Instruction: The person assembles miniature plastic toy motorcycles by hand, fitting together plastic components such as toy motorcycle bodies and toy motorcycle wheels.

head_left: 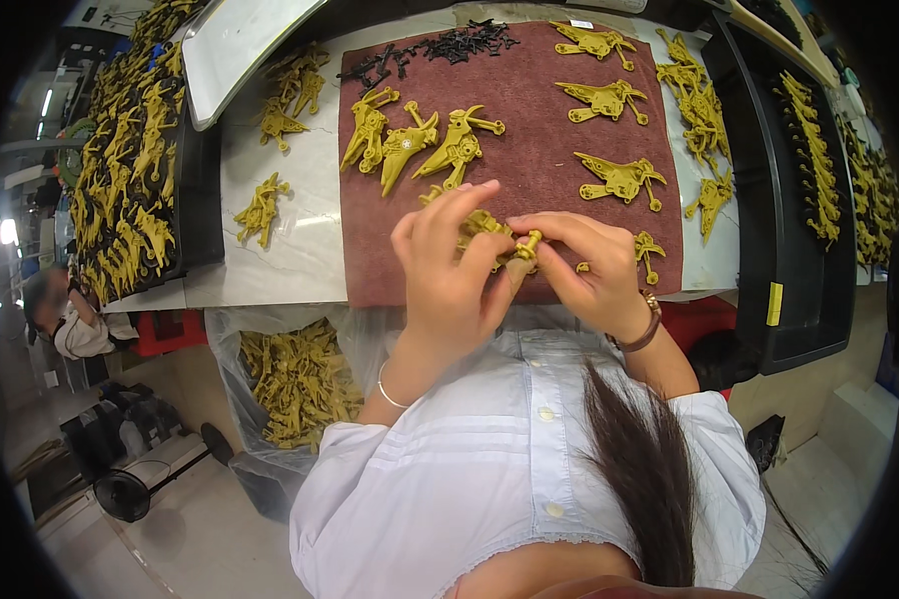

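My left hand (445, 275) and my right hand (594, 270) meet over the front of a dark red mat (529, 130). Between them they grip an olive-yellow plastic part (527, 246), and both sets of fingers are closed on it. Much of this part is hidden behind my fingers. Just beyond lie three olive-yellow parts (459, 143) with pointed ends and short arms. To their right several similar parts (619, 178) lie in a column, and one more (649, 256) shows partly beside my right hand.
Small black pieces (464, 42) are heaped along the mat's far edge. More olive-yellow parts (262, 208) lie on the pale table at either side. Black trays (814, 299) flank it, and a plastic-lined bin (230, 344) full of parts stands below at the left.
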Tool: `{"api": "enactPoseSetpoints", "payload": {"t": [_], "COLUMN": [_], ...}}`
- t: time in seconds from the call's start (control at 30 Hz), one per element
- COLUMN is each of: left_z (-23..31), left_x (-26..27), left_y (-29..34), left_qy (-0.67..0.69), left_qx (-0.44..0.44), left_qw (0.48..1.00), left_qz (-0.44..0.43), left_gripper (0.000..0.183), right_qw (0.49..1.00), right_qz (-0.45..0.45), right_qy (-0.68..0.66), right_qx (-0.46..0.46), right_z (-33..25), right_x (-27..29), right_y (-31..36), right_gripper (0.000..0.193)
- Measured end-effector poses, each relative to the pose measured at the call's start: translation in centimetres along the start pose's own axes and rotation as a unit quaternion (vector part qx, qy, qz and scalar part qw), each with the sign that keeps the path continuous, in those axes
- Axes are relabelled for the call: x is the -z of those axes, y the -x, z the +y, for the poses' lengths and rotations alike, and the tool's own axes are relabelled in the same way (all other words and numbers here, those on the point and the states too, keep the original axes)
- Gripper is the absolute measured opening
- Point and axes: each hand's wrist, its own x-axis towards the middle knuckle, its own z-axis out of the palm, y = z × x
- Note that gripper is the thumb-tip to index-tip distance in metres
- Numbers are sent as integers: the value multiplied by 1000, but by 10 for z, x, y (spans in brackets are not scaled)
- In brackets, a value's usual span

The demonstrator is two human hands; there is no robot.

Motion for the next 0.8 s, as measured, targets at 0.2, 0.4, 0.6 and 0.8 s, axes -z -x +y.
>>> {"api": "enactPoseSetpoints", "payload": {"t": [0.2,0.4,0.6,0.8], "left_z": [1,-31,-106,-87], "left_x": [-9,8,21,48], "left_y": [4,23,79,86], "left_qy": [-104,-89,-254,-163], "left_qx": [-64,-30,-61,27], "left_qw": [992,992,958,984], "left_qz": [28,84,116,-58], "left_gripper": [16,18,21,37], "right_qw": [999,928,826,890], "right_qz": [-8,216,163,75], "right_qy": [4,285,534,449], "right_qx": [-41,-107,-82,18], "right_z": [2,70,118,74], "right_x": [6,93,149,98], "right_y": [0,-28,-24,-21], "right_gripper": [14,14,17,31]}}
